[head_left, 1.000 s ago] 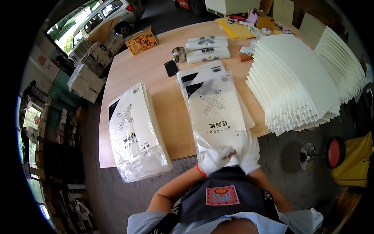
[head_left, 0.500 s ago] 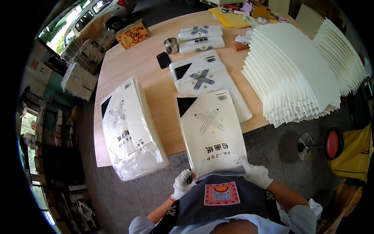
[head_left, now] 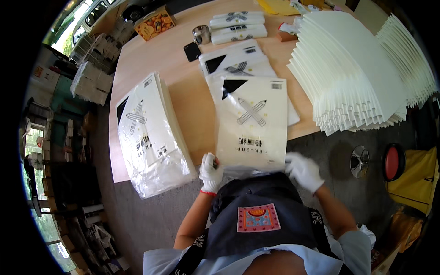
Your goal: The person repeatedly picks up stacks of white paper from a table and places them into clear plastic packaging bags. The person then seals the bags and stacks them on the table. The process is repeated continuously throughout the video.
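Right in front of me a clear plastic bag with a cream drawing-paper pack in it lies at the table's near edge, crossed pencils printed on its face. Its loose clear film end rests against my dark apron. My left hand, in a white knit glove, is closed beside the bag's near left corner; a small dark thing I cannot make out shows between thumb and fingers. At the near right corner is my right hand, gloved too and smeared by motion, so its fingers are unclear.
Left lies a pile of bagged packs. Beyond the front pack are more printed bags, rolled bags, a phone, a metal cup and a box with oranges printed on it. Tall cream paper stacks stand right.
The bagged pack has slid away from me, farther onto the table and over the printed bags. Both hands have moved forward with it. The view has shifted slightly.
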